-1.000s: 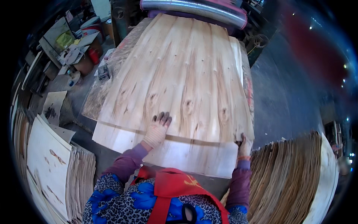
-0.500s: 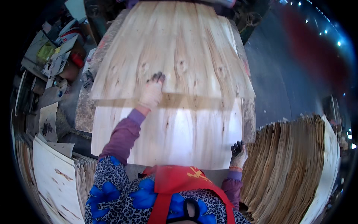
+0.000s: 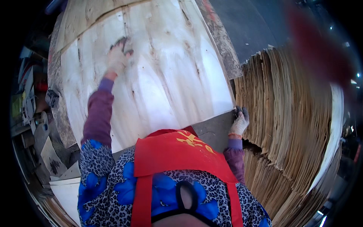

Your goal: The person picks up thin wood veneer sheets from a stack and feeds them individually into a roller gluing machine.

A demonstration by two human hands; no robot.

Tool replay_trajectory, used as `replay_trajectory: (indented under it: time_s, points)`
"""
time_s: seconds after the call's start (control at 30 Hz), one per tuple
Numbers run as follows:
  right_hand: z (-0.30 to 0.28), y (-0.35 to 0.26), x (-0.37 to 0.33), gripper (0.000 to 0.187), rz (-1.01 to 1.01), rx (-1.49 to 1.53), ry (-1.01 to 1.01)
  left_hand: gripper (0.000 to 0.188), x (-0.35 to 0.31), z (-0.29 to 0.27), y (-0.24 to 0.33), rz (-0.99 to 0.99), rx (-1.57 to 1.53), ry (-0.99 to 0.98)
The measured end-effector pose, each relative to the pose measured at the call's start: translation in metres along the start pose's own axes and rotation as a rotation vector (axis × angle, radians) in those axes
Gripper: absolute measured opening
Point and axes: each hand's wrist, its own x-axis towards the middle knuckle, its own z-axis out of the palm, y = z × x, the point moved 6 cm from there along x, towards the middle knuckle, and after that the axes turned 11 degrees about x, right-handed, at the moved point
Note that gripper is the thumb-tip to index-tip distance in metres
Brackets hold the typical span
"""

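A pale wood veneer sheet (image 3: 162, 90) with brown streaks and knots lies in front of me. Its far edge meets a browner veneer sheet (image 3: 85, 15) at the upper left. My left hand (image 3: 119, 58), in a whitish glove with dark fingertips, reaches over the pale sheet near its far left part, fingers spread. At the sheet's near right corner is my right hand (image 3: 240, 122), gloved the same way. Its fingers are bunched and pinch the corner, though the fingertips are partly hidden. Both sheets lie on a worn, stained board (image 3: 223, 41).
Close on my right stands a tall stack of brown veneer sheets (image 3: 272, 109) with ragged edges. More pale sheets (image 3: 68, 193) lean at the lower left. Cluttered items, including a red object (image 3: 41, 85), lie at the left. My red apron (image 3: 181, 155) borders the sheet's near edge.
The view has tilted down and turned to the right. My left hand has gone from the browner sheet's near edge onto the pale sheet. My right hand stays by the near right corner.
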Motion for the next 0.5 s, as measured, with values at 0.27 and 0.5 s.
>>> replay_trajectory:
  time_s: [0.27,0.5]
  points:
    - [0.013,0.000,-0.011,0.038,0.056,-0.014,-0.210,0.039,-0.177,0.004,0.058,0.170,-0.492,0.189]
    - [0.038,-0.028,-0.041,0.051,0.175,-0.027,-0.616,0.029,-0.316,0.031,0.051,-0.398,-1.074,-0.579]
